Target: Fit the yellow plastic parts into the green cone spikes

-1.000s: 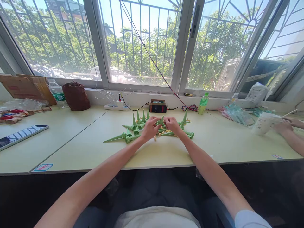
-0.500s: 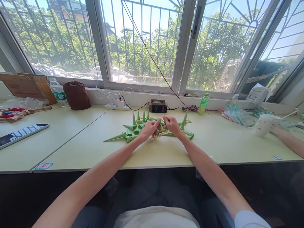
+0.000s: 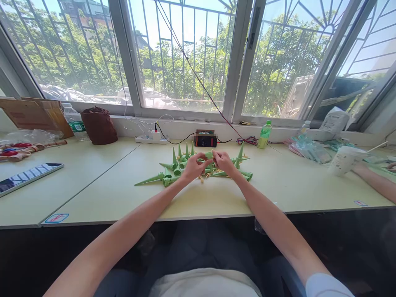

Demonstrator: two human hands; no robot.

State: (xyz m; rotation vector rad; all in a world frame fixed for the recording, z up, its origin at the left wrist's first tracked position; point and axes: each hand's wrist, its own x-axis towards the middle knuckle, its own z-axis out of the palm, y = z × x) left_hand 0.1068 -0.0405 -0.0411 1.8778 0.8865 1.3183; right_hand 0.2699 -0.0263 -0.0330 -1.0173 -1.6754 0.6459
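Between my hands is a green plastic spike [image 3: 209,155], its wide end up and its narrow part seeming to point down. My left hand [image 3: 194,166] curls its thumb and fingers around the spike's left side. On the other side, my right hand [image 3: 224,163] is closed with its fingertips at the wide end; any small piece pinched there is too small to make out. A pile of similar green spikes [image 3: 175,155] lies around and under the hands, some upright, some on their sides. Small yellow-orange pieces [image 3: 202,180] are scattered among them.
Behind the pile a phone [image 3: 206,141] leans by the sill. A green bottle [image 3: 264,135] stands right of it, a power strip [image 3: 150,140] left. A tablet-like device [image 3: 27,178] lies far left. At right, another person's arm [image 3: 375,181] is beside a white cup [image 3: 347,161].
The green spike's wide end now shows between my hands. My left fingers have risen and rounded about it, while my right hand has stayed nearly in place.
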